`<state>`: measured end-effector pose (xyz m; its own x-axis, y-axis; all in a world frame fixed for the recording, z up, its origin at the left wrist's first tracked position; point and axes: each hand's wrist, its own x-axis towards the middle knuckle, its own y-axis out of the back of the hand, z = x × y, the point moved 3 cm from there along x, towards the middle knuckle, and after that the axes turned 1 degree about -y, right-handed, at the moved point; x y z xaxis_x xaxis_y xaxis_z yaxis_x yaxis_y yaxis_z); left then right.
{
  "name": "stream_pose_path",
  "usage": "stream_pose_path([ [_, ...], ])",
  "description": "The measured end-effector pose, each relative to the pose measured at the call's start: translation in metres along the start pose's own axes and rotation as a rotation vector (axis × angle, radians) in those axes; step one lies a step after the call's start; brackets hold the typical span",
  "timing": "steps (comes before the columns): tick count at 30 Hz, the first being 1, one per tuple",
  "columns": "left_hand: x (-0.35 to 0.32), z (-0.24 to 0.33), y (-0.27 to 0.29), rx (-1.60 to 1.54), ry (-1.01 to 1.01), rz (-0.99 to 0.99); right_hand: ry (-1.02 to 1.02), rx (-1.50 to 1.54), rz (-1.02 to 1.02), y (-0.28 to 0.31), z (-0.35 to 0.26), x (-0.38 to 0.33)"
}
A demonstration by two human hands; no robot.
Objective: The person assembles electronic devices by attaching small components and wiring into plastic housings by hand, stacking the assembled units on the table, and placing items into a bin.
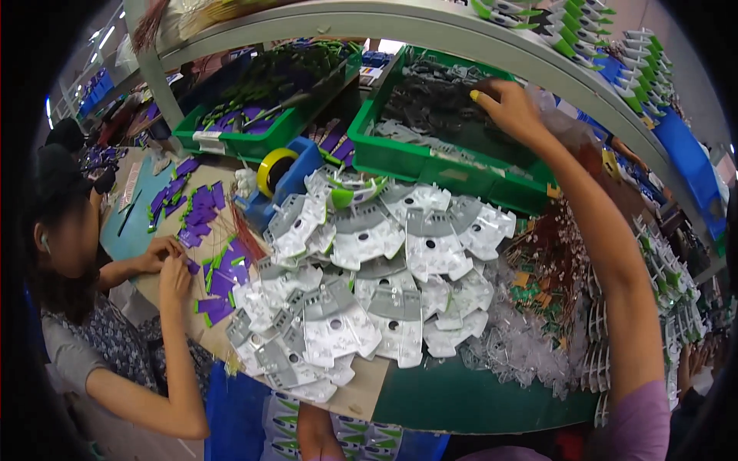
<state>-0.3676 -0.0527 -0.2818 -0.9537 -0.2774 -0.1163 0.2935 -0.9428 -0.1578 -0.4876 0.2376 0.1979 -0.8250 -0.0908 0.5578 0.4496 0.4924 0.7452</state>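
Observation:
My right hand (509,111) reaches over the far green bin (430,165). Its fingers are bent and slightly apart, one tipped in yellow, with nothing visible between them. Dark grey plastic parts (430,104) and lighter grey ones fill that bin below the hand. Of my left arm, only part of the forearm (317,434) shows at the table's front edge; the hand itself is hidden. Between my arms, many white and grey curved plastic housings (338,323) lie piled on the table. A housing with a green part (357,192) rests on top at the back.
Clear plastic pieces (519,338), wires and green circuit boards (530,288) lie to the right, beside stacked housings (661,269). A yellow tape roll (275,170) stands behind. At left, a co-worker's hands (169,265) handle purple pieces (223,284). A shelf beam (384,27) crosses overhead.

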Motion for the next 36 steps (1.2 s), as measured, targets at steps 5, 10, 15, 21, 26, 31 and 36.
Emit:
stream_pose_path([
  [5,-0.013,-0.039,0.069,-0.071,0.076,0.068,-0.093,-0.458,-0.338,-0.052,0.067,0.077],
  [10,-0.058,-0.073,0.179,-0.107,0.152,0.203,0.152,-0.738,-0.711,-0.144,0.089,0.117],
  [15,-0.141,-0.081,0.273,-0.144,0.237,0.359,0.412,-0.518,-0.501,-0.186,0.150,0.137],
  [21,-0.270,-0.023,0.317,-0.214,0.384,0.499,0.211,0.007,-0.809,-0.187,0.031,0.084],
  [26,-0.281,0.093,0.250,0.022,0.388,0.324,0.284,-0.226,-0.682,-0.108,0.007,0.026],
  [31,-0.331,0.163,0.250,-0.225,0.499,-0.175,0.152,-0.153,-0.422,-0.053,-0.018,-0.006],
  [36,-0.344,0.241,0.200,-0.602,0.406,-0.490,-0.270,0.417,-0.162,-0.014,-0.031,-0.049],
])
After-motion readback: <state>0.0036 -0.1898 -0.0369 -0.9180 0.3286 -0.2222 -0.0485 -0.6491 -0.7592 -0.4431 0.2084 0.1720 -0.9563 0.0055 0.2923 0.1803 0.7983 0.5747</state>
